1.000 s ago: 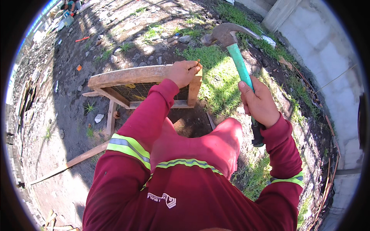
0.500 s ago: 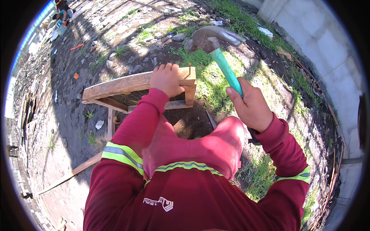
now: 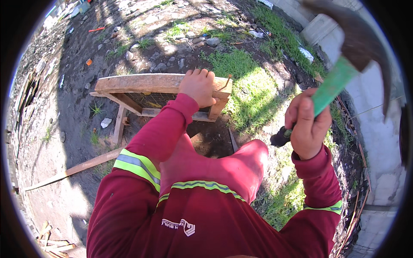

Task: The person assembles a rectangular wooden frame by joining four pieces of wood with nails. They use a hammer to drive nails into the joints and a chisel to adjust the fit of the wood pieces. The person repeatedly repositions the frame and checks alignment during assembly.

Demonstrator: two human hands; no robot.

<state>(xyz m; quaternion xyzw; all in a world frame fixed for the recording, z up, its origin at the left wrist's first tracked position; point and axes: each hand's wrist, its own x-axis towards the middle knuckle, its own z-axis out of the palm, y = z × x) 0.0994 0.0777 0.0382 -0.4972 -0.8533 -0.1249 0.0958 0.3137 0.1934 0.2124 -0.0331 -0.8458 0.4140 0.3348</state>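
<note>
My left hand (image 3: 198, 87) grips the top rail of a wooden frame (image 3: 137, 83) with wire mesh (image 3: 148, 100) inside it. The frame stands tilted in front of my knees. At its right corner a nail (image 3: 228, 81) sticks up out of the wood, a little to the right of my left hand. My right hand (image 3: 308, 122) is closed round the green handle of a claw hammer (image 3: 334, 88), raised well to the right of the nail. The hammer's dark metal head is up near the top right, apart from the frame.
A thin wooden strip (image 3: 75, 172) lies on the dirt at the left, with wood scraps (image 3: 53, 243) below it. A saw blade (image 3: 232, 139) shows beside my right knee. Grass (image 3: 247, 94) and stones spread ahead. A grey concrete wall (image 3: 378, 159) runs along the right.
My right hand has lifted the hammer up and to the right, away from the nail. My left hand still grips the frame, which appears slightly farther right in view.
</note>
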